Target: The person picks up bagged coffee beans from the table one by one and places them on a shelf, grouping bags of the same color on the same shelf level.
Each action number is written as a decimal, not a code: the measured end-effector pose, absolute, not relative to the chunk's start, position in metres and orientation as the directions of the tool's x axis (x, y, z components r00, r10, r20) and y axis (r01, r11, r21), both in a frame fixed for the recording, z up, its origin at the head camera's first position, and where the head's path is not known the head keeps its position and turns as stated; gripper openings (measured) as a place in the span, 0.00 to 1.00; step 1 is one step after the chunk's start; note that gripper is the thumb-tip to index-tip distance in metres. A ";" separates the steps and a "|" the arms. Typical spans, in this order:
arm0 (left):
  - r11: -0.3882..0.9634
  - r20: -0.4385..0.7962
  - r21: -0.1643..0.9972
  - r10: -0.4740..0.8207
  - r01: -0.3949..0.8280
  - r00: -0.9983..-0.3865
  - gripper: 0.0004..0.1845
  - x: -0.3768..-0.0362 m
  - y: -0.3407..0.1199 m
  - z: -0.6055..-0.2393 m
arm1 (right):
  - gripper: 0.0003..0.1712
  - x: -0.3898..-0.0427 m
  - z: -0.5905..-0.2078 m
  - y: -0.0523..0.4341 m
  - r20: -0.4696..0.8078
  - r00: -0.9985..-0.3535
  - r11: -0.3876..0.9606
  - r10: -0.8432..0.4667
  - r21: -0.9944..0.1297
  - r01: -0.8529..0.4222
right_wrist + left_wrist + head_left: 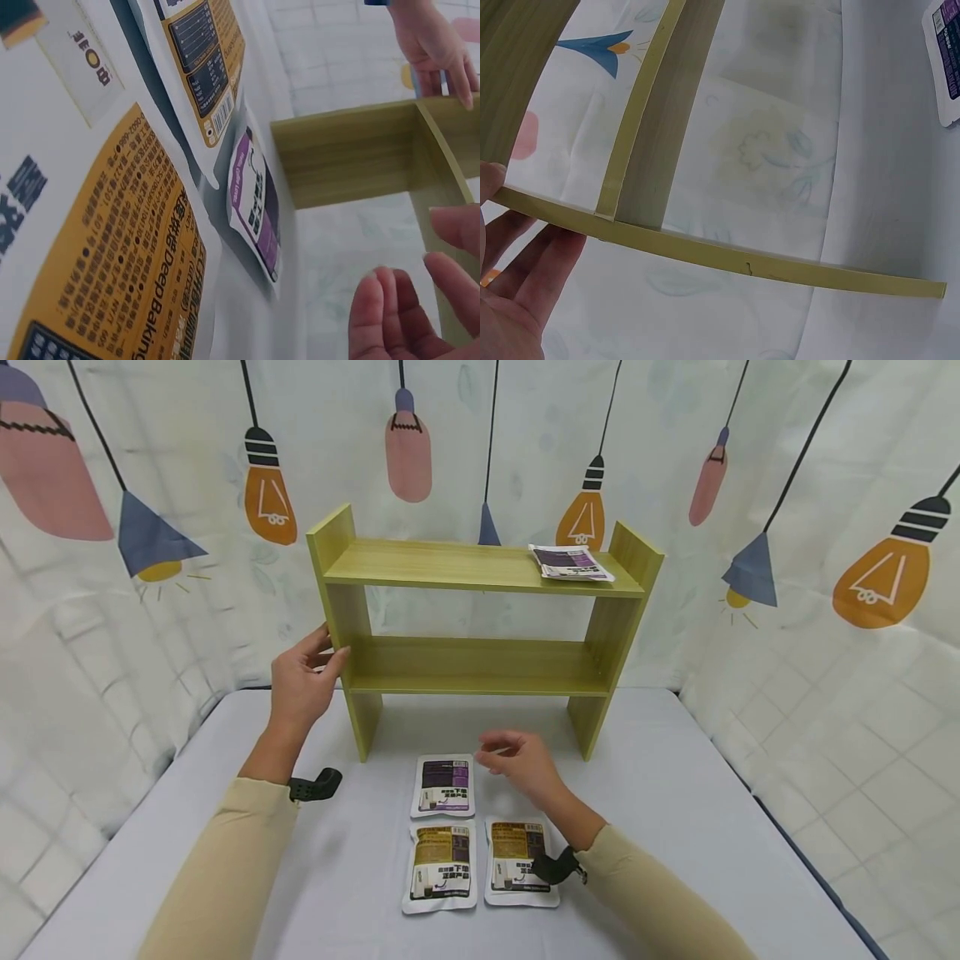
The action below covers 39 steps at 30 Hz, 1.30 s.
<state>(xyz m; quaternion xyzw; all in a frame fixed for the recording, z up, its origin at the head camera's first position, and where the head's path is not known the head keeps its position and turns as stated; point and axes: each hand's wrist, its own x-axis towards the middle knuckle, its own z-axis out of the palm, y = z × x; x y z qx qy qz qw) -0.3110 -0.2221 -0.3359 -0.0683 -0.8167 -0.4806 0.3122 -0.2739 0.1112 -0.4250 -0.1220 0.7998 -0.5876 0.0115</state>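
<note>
A light-green wooden shelf with two boards stands on the grey table. My left hand grips its left side panel, thumb on the front edge and fingers round the outside; the left wrist view shows the left hand against the panel edge. My right hand hovers over the table with loosely curled fingers and holds nothing, just right of a purple pouch. Two yellow-brown pouches lie flat in front of it. More purple pouches lie on the top board's right end.
A curtain printed with light bulbs closes in the back and both sides. The table's right edge runs close by. In the right wrist view the pouches lie flat beside the shelf leg.
</note>
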 end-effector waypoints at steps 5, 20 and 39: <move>0.531 0.575 0.741 -0.187 0.411 -0.797 0.26 -0.310 -0.222 -0.336 | 0.19 -0.275 -0.428 0.108 0.075 -0.969 0.287 -0.235 -0.947 -0.143; 0.528 0.582 0.739 -0.189 0.418 -0.791 0.26 -0.313 -0.222 -0.337 | 0.33 -0.280 -0.435 0.092 -0.154 -0.945 0.362 -0.288 -0.931 0.042; 0.532 0.573 0.743 -0.190 0.407 -0.797 0.26 -0.311 -0.221 -0.336 | 0.35 -0.281 -0.441 0.075 -0.202 -0.939 0.500 -0.277 -0.865 0.038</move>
